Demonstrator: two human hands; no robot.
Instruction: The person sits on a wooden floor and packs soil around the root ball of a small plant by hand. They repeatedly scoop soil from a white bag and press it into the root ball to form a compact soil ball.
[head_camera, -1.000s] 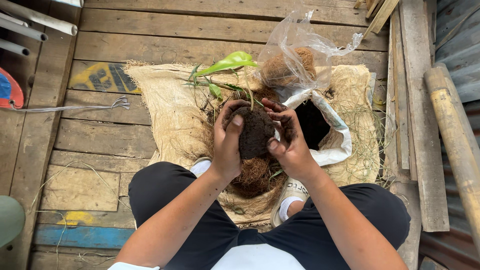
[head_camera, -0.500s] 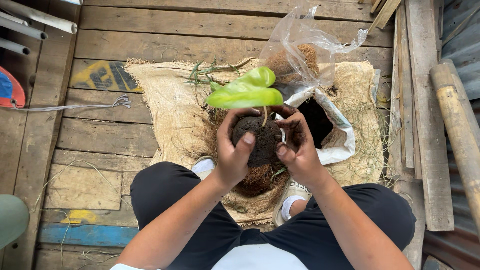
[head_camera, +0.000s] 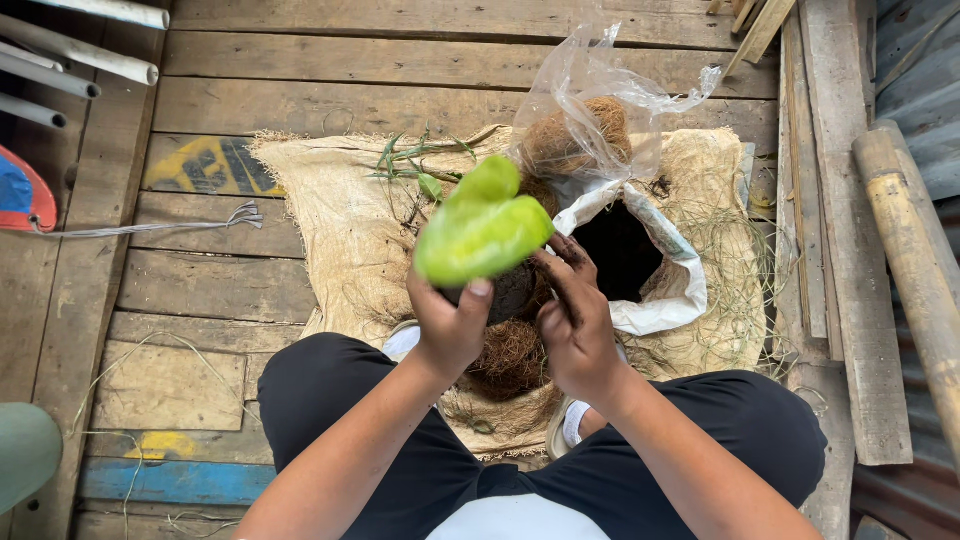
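Now, step: shaping soil ball (head_camera: 510, 292) under the plant (head_camera: 482, 228)
Left hand (head_camera: 450, 325): fingers wrapped round ball
Right hand (head_camera: 578, 322): fingers pressing ball
Next: even squeezing, leaves spared

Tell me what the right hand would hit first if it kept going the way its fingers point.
The right hand points up and left at the dark soil ball under the green leaf. Its fingertips look already against the soil, so that comes first; depth is uncertain.

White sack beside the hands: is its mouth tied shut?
No. The white sack lies open on the burlap cloth, its mouth showing a dark inside.
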